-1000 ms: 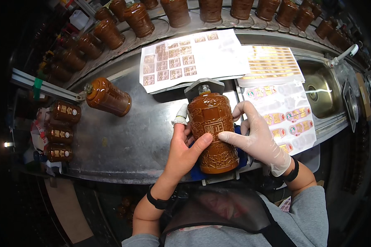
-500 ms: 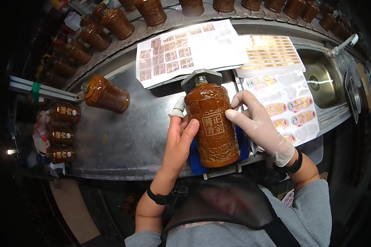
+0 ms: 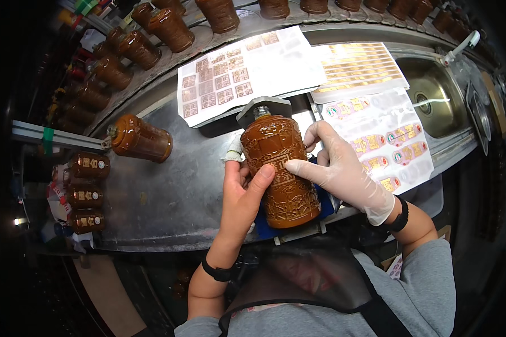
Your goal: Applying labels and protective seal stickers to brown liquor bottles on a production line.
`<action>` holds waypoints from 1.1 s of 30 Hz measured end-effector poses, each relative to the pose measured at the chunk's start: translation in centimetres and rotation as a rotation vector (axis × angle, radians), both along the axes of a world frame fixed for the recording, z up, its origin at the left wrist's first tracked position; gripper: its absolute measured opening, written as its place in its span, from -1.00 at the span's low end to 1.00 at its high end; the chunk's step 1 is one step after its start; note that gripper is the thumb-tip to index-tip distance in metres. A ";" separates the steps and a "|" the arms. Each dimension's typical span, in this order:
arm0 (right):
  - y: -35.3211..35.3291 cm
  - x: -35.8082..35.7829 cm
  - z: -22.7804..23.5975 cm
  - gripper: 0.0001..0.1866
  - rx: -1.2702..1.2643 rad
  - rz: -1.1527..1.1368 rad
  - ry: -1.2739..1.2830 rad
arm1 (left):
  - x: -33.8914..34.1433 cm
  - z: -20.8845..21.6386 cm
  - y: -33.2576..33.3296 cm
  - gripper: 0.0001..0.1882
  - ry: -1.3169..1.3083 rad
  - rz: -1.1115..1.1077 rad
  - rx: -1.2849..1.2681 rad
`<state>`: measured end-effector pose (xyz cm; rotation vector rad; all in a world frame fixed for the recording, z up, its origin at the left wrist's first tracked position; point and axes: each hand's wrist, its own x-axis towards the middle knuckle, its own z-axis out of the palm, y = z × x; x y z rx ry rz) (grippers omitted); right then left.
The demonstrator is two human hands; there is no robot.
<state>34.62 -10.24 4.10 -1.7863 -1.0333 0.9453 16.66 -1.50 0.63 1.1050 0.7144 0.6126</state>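
A glossy brown bottle [image 3: 289, 205] with raised patterns lies tilted in front of me, its clear neck at the far end against a grey angled rest. A square gold-lettered label [image 3: 281, 175] sits on its front. My left hand [image 3: 243, 188] wraps the bottle's left side, thumb on the label; a white cover is on one of its fingers. My right hand [image 3: 343, 174], in a whitish glove, presses its thumb on the label's upper right part, with the index finger bent beside the bottle's shoulder. Parts of both hands' other fingers are hidden.
Beyond the bottle lie sheets of square labels [image 3: 225, 78], gold strips [image 3: 362, 70] and coloured labels [image 3: 402, 143]. Another brown bottle [image 3: 140, 139] lies left, near several small brown bottles [image 3: 87, 196]. Bottles line a conveyor [image 3: 174, 64] at the back; a sink [image 3: 433, 95] is right.
My right thumb has moved left from the label's edge onto its upper part. My left thumb has also come onto the label. The view has shifted slightly.
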 end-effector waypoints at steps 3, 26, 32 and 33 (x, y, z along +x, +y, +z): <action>0.0 0.0 -0.1 -0.52 -0.001 0.002 -0.009 | 0.1 0.2 -0.1 -0.24 -0.007 0.014 -0.004; -1.8 1.5 -0.1 -0.64 0.158 -0.232 0.793 | -1.2 -0.5 0.4 -0.13 -0.069 -0.088 0.005; -0.1 -3.5 2.2 -0.72 0.393 -0.070 -0.318 | -1.0 -0.3 0.4 -0.13 -0.106 -0.107 0.002; -0.3 -3.2 2.4 -0.74 0.331 -0.107 -0.284 | -1.1 -0.4 0.3 -0.14 -0.087 -0.105 -0.011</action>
